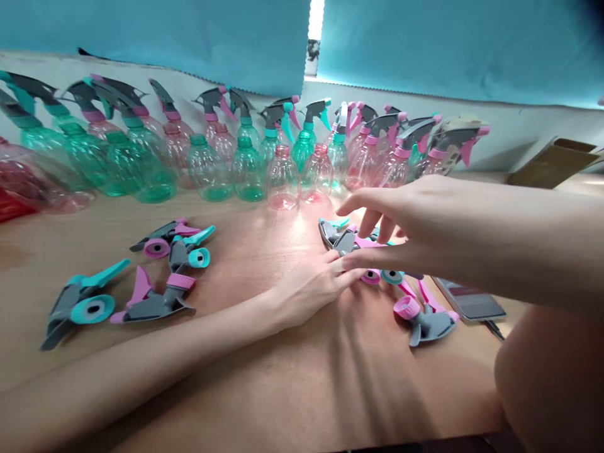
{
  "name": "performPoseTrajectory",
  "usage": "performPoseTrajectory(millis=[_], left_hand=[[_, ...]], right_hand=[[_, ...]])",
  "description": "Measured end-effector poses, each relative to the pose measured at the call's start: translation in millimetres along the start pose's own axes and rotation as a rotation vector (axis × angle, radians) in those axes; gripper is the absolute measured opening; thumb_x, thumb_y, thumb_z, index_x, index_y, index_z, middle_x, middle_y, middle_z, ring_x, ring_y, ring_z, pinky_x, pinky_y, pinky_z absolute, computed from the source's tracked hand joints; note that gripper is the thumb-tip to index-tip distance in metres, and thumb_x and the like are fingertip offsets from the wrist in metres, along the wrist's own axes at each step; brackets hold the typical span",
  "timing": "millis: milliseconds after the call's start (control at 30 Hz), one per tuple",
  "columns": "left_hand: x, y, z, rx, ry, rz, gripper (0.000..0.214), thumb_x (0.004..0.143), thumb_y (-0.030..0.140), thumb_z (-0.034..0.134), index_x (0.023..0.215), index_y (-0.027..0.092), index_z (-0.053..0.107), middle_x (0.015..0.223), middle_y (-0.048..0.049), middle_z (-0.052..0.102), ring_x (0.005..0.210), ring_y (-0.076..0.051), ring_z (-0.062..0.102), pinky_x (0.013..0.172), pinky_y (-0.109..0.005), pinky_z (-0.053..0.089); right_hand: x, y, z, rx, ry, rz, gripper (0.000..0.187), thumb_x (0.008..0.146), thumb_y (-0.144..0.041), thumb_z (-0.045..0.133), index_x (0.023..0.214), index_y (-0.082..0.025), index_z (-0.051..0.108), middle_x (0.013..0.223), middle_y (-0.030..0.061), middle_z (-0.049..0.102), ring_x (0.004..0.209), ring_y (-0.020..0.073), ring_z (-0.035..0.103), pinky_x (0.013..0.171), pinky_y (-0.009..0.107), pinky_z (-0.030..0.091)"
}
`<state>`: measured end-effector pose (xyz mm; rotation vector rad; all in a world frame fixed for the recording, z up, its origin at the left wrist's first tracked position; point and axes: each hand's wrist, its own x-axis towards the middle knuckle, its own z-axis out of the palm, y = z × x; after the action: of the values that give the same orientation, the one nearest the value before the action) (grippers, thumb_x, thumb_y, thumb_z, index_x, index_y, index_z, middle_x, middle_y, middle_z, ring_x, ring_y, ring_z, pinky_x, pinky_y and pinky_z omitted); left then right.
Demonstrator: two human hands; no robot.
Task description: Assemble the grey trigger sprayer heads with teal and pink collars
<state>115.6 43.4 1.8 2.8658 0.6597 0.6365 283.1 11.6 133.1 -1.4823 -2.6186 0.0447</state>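
My left hand lies low over the table, its fingers stretched towards a small pile of trigger spray heads. The fingertips are partly hidden behind my right thumb, and no clear grip shows. Above the same pile hovers my right hand, fingers apart and nothing visibly held. The pile mixes grey bodies with pink or teal triggers and collars; my right hand covers part of it. Just right of the pile lies a grey and pink spray head.
Several loose spray heads lie on the left of the wooden table. Clear green and pink bottles line the back, some with spray heads on. A phone with a cable and a brown box are at right.
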Motion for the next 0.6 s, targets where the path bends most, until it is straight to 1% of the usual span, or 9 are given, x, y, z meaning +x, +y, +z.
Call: performPoseTrajectory(millis=[100, 167, 267, 300, 333, 367, 400, 467, 600], left_hand=[[-8, 0, -4.6, 0.007, -0.005, -0.004, 0.033, 0.094, 0.007, 0.039, 0.118, 0.019, 0.057, 0.119, -0.0052, 0.063, 0.105, -0.017, 0.059, 0.083, -0.026, 0.052], [-10, 6, -2.8, 0.043, 0.004, 0.049, 0.032, 0.095, 0.008, 0.039, 0.119, 0.018, 0.057, 0.12, -0.0056, 0.062, 0.107, -0.017, 0.058, 0.087, -0.027, 0.051], [-7, 27, 10.6, 0.146, 0.05, 0.273, 0.029, 0.095, 0.013, 0.041, 0.118, 0.015, 0.058, 0.121, -0.0066, 0.063, 0.108, -0.021, 0.057, 0.09, -0.033, 0.049], [-5, 36, 17.4, 0.151, 0.059, 0.316, 0.03, 0.096, 0.017, 0.04, 0.121, 0.015, 0.057, 0.126, -0.0067, 0.06, 0.112, -0.023, 0.054, 0.091, -0.035, 0.047], [-2, 45, 24.6, 0.149, 0.063, 0.355, 0.031, 0.097, 0.021, 0.039, 0.123, 0.017, 0.056, 0.127, -0.006, 0.059, 0.114, -0.022, 0.053, 0.092, -0.034, 0.046], [1, 53, 31.6, 0.13, 0.089, 0.446, 0.033, 0.097, 0.025, 0.038, 0.123, 0.015, 0.057, 0.127, -0.0082, 0.058, 0.114, -0.023, 0.053, 0.09, -0.034, 0.046], [4, 59, 38.0, 0.111, 0.079, 0.472, 0.037, 0.098, 0.033, 0.037, 0.122, 0.015, 0.058, 0.13, -0.0087, 0.056, 0.115, -0.024, 0.052, 0.089, -0.034, 0.046], [9, 65, 46.7, 0.102, 0.059, 0.553, 0.04, 0.097, 0.041, 0.037, 0.113, 0.017, 0.064, 0.118, -0.0085, 0.064, 0.102, -0.022, 0.059, 0.086, -0.034, 0.046], [6, 50, 43.4, 0.143, 0.037, 0.439, 0.036, 0.093, 0.042, 0.046, 0.103, 0.014, 0.067, 0.109, -0.01, 0.066, 0.092, -0.022, 0.061, 0.078, -0.035, 0.047]], right_hand=[[10, 1, 1, -0.101, -0.079, 0.013, 0.053, 0.073, -0.065, 0.058, 0.109, -0.027, 0.059, 0.055, -0.0026, 0.057, 0.041, 0.0152, 0.049, 0.034, 0.028, 0.029], [13, 0, 3, -0.129, -0.113, 0.031, 0.057, 0.073, -0.066, 0.057, 0.115, -0.028, 0.057, 0.051, -0.0045, 0.057, 0.037, 0.0145, 0.048, 0.033, 0.027, 0.03], [14, -7, 4, -0.155, -0.078, 0.022, 0.052, 0.075, -0.062, 0.057, 0.117, -0.031, 0.055, 0.057, -0.0043, 0.062, 0.041, 0.0154, 0.053, 0.034, 0.026, 0.032], [14, -11, 5, -0.172, -0.043, 0.013, 0.049, 0.077, -0.061, 0.056, 0.116, -0.031, 0.056, 0.06, -0.0034, 0.063, 0.043, 0.0159, 0.055, 0.035, 0.026, 0.033], [13, -14, 5, -0.188, -0.015, 0.005, 0.045, 0.078, -0.059, 0.056, 0.113, -0.03, 0.057, 0.06, -0.0027, 0.063, 0.044, 0.0161, 0.055, 0.036, 0.026, 0.032], [13, -18, 6, -0.204, 0.0, -0.001, 0.042, 0.079, -0.057, 0.055, 0.11, -0.029, 0.058, 0.059, -0.0021, 0.062, 0.043, 0.0162, 0.054, 0.036, 0.026, 0.032], [13, -20, 6, -0.216, 0.007, -0.007, 0.039, 0.08, -0.056, 0.054, 0.107, -0.028, 0.059, 0.057, -0.0016, 0.061, 0.042, 0.0162, 0.053, 0.036, 0.026, 0.031], [13, -23, 8, -0.214, 0.004, -0.022, 0.037, 0.081, -0.054, 0.053, 0.103, -0.026, 0.06, 0.056, -0.0001, 0.06, 0.042, 0.0171, 0.053, 0.036, 0.027, 0.032], [13, -21, 14, -0.119, -0.007, -0.025, 0.043, 0.08, -0.06, 0.047, 0.102, -0.025, 0.06, 0.066, 0.0057, 0.065, 0.047, 0.0218, 0.057, 0.038, 0.031, 0.037]])
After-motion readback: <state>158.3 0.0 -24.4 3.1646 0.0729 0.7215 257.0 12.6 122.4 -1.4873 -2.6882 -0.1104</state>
